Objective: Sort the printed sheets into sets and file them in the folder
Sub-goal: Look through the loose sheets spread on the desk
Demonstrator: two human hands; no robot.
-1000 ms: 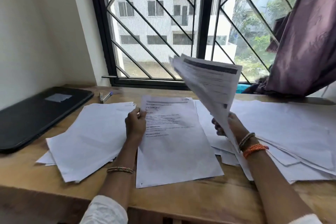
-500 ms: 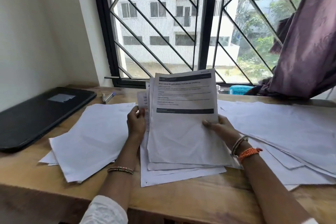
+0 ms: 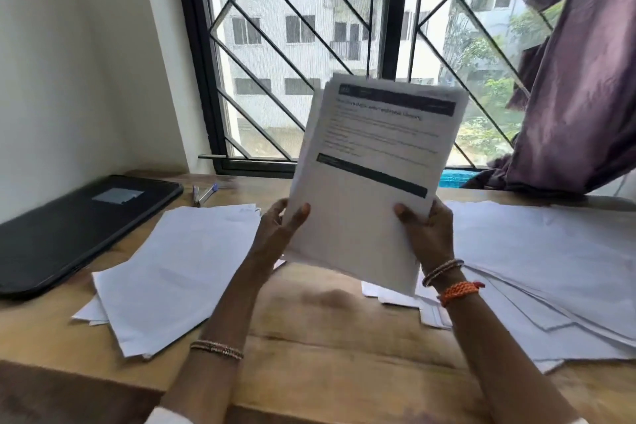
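Printed sheets (image 3: 371,182), a small stack, held up off the wooden desk (image 3: 330,330) in front of the window grille (image 3: 309,55), tilted a little to the right, front page facing the camera with two dark bands across it; text too blurred to read. Left hand (image 3: 278,234) gripping the stack's lower left edge, thumb over the front, fingers behind. Right hand (image 3: 426,234) gripping the lower right edge the same way, thumb on the page. Beaded bangles on both wrists, plus an orange thread band (image 3: 459,291) on the right.

Left pile of white sheets (image 3: 172,272) lying fanned on the desk, left of the left forearm. Right pile of white sheets (image 3: 550,272) spread wider along the desk's right side, partly behind the right forearm. Black folder (image 3: 75,227) flat at far left, closed, a pale label on its cover. Pens (image 3: 204,193) just beyond the folder's far right corner, near the window sill. Purple curtain (image 3: 581,79) bunched at upper right, with something blue (image 3: 456,179) on the sill beside it.
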